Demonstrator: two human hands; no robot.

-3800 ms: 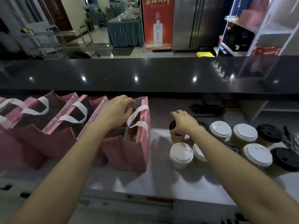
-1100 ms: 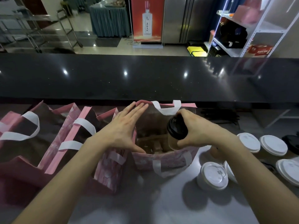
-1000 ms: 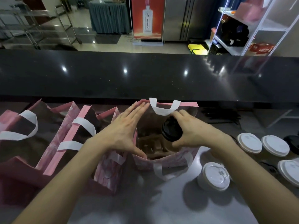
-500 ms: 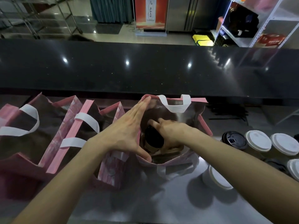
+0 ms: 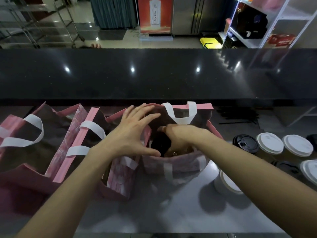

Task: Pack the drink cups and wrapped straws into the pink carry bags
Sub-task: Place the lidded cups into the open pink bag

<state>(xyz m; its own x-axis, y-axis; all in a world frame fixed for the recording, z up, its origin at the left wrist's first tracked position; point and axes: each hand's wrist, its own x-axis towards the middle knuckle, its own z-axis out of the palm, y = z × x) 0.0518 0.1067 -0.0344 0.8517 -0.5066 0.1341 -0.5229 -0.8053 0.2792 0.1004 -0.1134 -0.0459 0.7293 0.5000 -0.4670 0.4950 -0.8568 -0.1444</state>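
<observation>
Beyond a raised black counter ledge [image 5: 154, 74] lies a tiled room with a red bottle banner [image 5: 155, 14], steel cabinets and a white rack [image 5: 274, 23]. Below the ledge runs a grey steel worktop [image 5: 180, 212].

Pink carry bags stand in a row at left; the open bag [image 5: 178, 167] at centre has white handles, its mouth facing up. The left hand [image 5: 132, 134] lies against that bag's left rim, fingers straight and spread, gripping nothing. The right hand [image 5: 178, 136] reaches down inside the bag, fingers curled round a dark-lidded cup [image 5: 160, 143]. The cup stands roughly upright, long axis vertical, lid up, low inside the bag. How tightly the fingers close cannot be told; much of the cup is hidden.

Right of the bag, more lidded cups [image 5: 269, 143] stand upright on the worktop, white and black lids up; one white-lidded cup [image 5: 226, 184] sits beneath the right forearm. Black straws [image 5: 238, 115] lie flat under the ledge, long axes running left to right.
</observation>
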